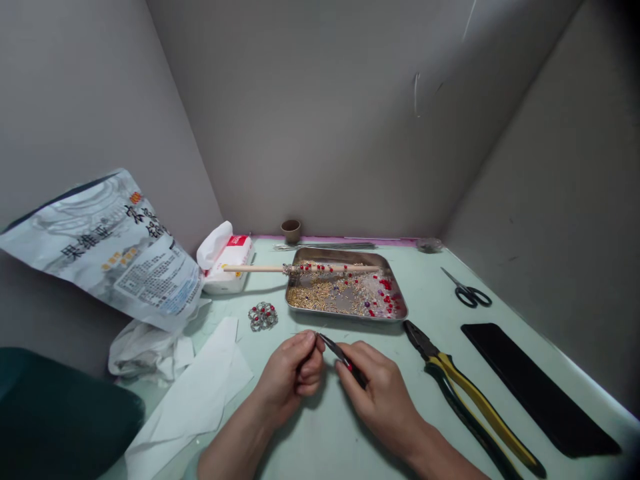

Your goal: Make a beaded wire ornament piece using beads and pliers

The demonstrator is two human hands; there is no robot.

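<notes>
My left hand (295, 370) is curled into a loose fist just in front of the metal tray (396, 313), its fingertips pinched on something too small to make out. My right hand (377, 393) grips small dark pliers with red on the handle (343, 358); their tips meet the left fingertips. The tray holds gold, silver and red beads. A wooden stick (255, 269) with beads strung on it lies across the tray's back rim. A small beaded ring piece (263, 316) lies on the table left of the tray.
Large yellow-and-black pliers (465, 393) lie right of my hands, then a flat black case (535, 387) and scissors (467, 291). At left are white paper sheets (200, 393), a printed bag (110, 250) and a tissue pack (227, 261). A small cup (291, 230) stands by the back wall.
</notes>
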